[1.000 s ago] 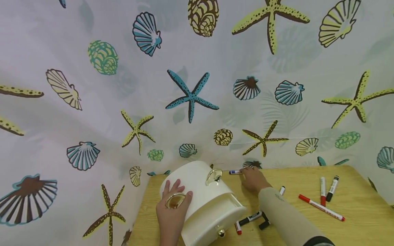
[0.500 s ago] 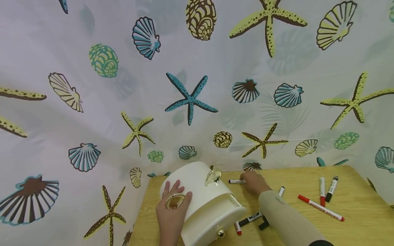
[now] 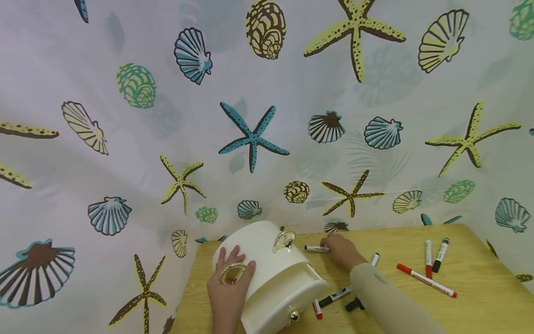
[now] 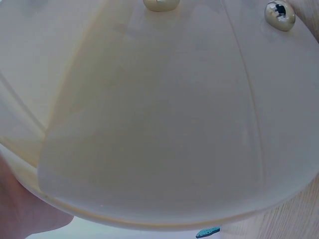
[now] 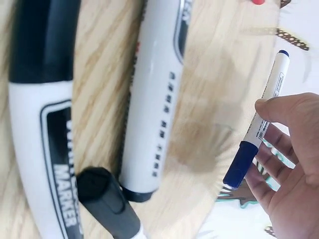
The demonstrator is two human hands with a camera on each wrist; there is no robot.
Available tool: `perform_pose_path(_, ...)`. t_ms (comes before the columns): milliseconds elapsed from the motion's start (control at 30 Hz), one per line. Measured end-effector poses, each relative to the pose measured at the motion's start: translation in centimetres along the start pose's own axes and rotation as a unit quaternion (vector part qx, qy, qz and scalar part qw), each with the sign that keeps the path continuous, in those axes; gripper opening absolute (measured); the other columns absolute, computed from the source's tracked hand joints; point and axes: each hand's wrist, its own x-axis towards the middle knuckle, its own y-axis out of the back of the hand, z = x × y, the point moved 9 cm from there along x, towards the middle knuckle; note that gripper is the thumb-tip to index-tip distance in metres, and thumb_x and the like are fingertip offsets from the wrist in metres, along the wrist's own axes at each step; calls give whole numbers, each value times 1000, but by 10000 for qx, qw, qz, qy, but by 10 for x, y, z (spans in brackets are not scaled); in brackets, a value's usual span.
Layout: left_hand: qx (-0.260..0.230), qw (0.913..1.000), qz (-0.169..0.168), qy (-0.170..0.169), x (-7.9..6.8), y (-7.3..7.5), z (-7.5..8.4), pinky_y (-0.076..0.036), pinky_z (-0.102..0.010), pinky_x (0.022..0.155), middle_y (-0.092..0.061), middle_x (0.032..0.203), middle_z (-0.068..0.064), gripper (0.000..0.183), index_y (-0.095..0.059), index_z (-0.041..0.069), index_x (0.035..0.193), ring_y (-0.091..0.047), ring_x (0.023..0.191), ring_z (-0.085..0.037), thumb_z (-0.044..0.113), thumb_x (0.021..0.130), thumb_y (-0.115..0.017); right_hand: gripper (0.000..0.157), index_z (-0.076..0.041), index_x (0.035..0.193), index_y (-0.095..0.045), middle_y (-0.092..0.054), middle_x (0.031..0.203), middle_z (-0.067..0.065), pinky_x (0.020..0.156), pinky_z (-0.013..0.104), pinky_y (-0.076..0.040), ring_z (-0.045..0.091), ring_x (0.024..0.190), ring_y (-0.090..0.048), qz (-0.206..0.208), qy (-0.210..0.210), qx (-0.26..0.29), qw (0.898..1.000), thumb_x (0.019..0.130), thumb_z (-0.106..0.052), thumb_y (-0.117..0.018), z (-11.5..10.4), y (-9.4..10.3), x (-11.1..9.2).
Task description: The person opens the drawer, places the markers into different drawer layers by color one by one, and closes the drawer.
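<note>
Shell-patterned cloth (image 3: 137,185) backs the wooden table (image 3: 484,269), where the right hand (image 3: 343,252) pinches a blue-capped marker (image 5: 255,130), its long axis running sideways toward the white box (image 3: 263,246) just to its left, while the left hand (image 3: 228,292) lies spread on that box.

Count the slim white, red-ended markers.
3: a nearer marker and a farther marker at the right, a third marker beside the open white drawer. The beige sleeve may hide more.
</note>
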Motion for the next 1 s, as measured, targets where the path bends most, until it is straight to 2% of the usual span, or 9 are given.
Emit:
perform_pose_path(267,62,10000,-11,19,0,4,0,-28,-40,122,-68,121,17,39,-75,23,95,-32,143,-1,47,67,-88,17,-16,105,-72,-62,93,2,65,39,-53,21,82,-60,549,466,-120,9973,88,-15,-73,-20,26,-15)
perform_pose_path(367,50,10000,-64,26,0,3,0,-26,-41,123,-68,122,16,39,-75,23,96,-31,144,-2,46,68,-88,18,-16,104,-72,-61,91,1,64,37,-52,19,79,-59,717,556,-216,9956,87,-13,-74,-22,35,-24)
perform_pose_path(433,77,9999,-63,49,0,3,0,-21,-44,124,-68,122,15,39,-75,23,96,-31,144,-4,46,67,-88,18,-16,105,-72,-61,90,0,63,35,-51,18,78,-58,750,588,-252,9951,87,-13,-73,-23,39,-31)
perform_pose_path(633,118,9999,-1,54,0,6,-2,-21,-44,124,-68,121,14,39,-75,24,95,-32,144,-4,47,67,-88,20,-15,105,-72,-59,87,0,57,28,-45,13,73,-53,878,712,-239,9933,86,-13,-74,-28,54,-49)
perform_pose_path(867,303,9991,-147,262,0,7,-6,-10,-50,125,-67,123,16,43,-75,27,97,-28,146,-5,55,66,-86,21,-17,106,-72,-58,85,-2,54,25,-41,11,70,-51,1027,745,-413,9911,85,-15,-76,-38,73,-67)
perform_pose_path(1000,272,9990,-212,275,-1,8,-6,-11,-50,125,-66,123,16,43,-75,26,96,-28,146,-5,55,66,-85,23,-17,107,-72,-58,86,-3,54,24,-41,11,72,-51,1153,791,-430,9892,85,-15,-77,-41,80,-78)
